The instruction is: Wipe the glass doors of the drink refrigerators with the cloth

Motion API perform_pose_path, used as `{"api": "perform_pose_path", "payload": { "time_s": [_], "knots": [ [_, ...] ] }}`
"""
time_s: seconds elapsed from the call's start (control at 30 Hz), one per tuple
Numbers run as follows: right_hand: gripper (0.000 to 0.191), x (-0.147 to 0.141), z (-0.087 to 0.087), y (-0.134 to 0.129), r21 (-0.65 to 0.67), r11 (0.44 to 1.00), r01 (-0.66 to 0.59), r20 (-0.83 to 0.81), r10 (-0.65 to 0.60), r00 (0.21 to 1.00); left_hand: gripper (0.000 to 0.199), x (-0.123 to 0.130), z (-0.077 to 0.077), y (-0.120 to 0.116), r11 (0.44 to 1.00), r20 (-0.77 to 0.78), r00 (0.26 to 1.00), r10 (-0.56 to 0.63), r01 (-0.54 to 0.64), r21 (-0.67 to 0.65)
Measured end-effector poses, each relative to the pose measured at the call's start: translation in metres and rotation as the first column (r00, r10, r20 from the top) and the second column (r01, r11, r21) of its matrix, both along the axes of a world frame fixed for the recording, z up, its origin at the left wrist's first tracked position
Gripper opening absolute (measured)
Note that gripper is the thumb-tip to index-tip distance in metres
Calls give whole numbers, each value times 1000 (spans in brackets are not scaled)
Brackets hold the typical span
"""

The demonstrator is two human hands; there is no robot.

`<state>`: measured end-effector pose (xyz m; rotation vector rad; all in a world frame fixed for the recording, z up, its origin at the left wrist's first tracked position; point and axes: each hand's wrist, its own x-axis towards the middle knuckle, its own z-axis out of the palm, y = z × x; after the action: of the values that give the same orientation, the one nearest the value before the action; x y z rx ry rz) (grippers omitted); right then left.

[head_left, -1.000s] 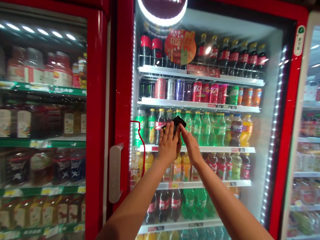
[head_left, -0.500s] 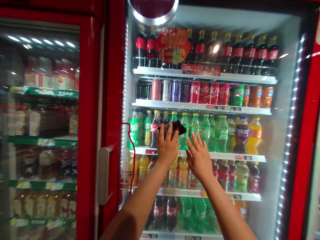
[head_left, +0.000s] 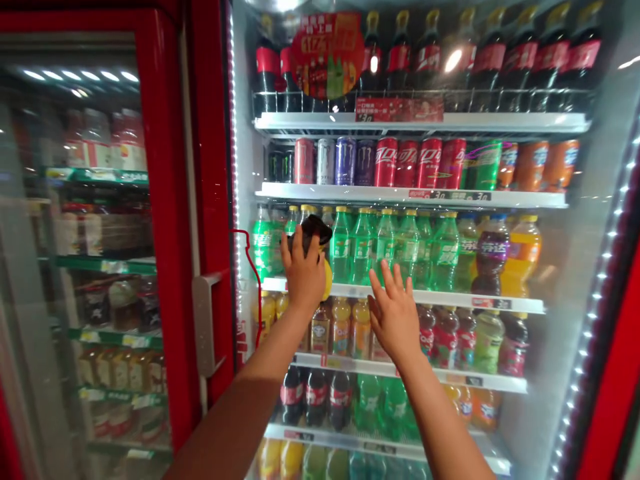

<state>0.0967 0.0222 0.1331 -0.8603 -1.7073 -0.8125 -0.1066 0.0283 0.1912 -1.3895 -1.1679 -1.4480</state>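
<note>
My left hand (head_left: 305,270) holds a black scraper-like object (head_left: 316,229) with a yellow part (head_left: 327,279) against the glass door of a lit drinks cooler. Its fingers point up, and the object's exact shape is partly hidden behind them. To the right, my right hand (head_left: 395,310) has its fingers spread near the glass and holds nothing. Behind the glass, green bottles (head_left: 363,247) stand on the middle shelf, with a row of cans (head_left: 387,162) above them.
The cooler's silver handle (head_left: 205,327) is left of my left arm, on the red frame. Further left is a second glass-door cooler with bottles (head_left: 123,373). A round red sticker (head_left: 327,57) is on the glass, upper middle.
My left hand has moved left with the black object, away from my right hand, which stays at nearly the same spot. The camera view is closer and tilted lower.
</note>
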Motion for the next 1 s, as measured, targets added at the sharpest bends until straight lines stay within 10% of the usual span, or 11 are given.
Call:
{"api": "perform_pose_path", "payload": {
  "time_s": [0.17, 0.33, 0.47, 0.63, 0.87, 1.0],
  "knots": [
    [76, 20, -7, 4, 11, 1000, 9, -32, -8, 999, 50, 48, -14, 4, 1000, -184, 983, 7, -8, -8],
    [80, 44, -13, 4, -22, 999, 24, 124, -22, 992, 46, 18, -61, 0, 999, -428, 903, -32, 25, -23],
    [76, 68, -6, 3, -14, 999, 36, 226, -32, 974, 48, 11, -35, 5, 998, -141, 990, -25, 34, 59],
    [67, 84, 9, 8, 20, 1000, 24, 251, -28, 968, 55, 83, -1, 17, 991, -10, 1000, -23, 24, 130],
    [49, 95, 5, 9, 0, 999, 43, 314, -41, 949, 51, 90, -77, 12, 998, -389, 920, -53, 55, -8],
    [56, 113, -1, 7, 15, 999, 49, 318, -51, 947, 46, 60, -78, 6, 1000, -301, 953, 25, -22, 13]
  ]
}}
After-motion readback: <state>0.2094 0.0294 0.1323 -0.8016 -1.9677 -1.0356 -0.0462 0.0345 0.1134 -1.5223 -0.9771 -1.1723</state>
